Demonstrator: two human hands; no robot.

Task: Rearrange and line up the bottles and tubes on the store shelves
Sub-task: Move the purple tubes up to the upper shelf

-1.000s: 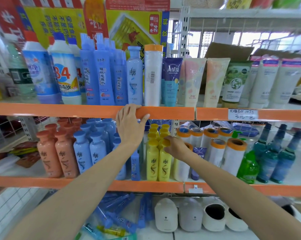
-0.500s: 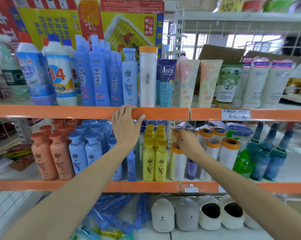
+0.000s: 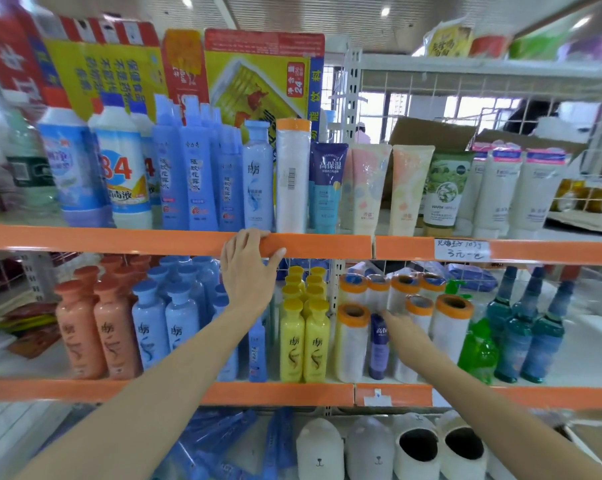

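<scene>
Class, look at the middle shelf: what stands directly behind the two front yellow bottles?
Behind the front yellow bottles, more yellow caps recede in two rows toward the back. Their bodies are covered by the front pair, so labels cannot be seen.

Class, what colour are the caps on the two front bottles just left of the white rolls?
Yellow caps, matching the bottles; head view.

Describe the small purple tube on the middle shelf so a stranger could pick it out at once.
Find the middle shelf, the one with the yellow bottles. Just right of them stand white rolls with orange caps. The purple tube stands upright among those rolls at the front, beside the right hand; it alone there is dark, slim and shorter than its neighbours.
</scene>
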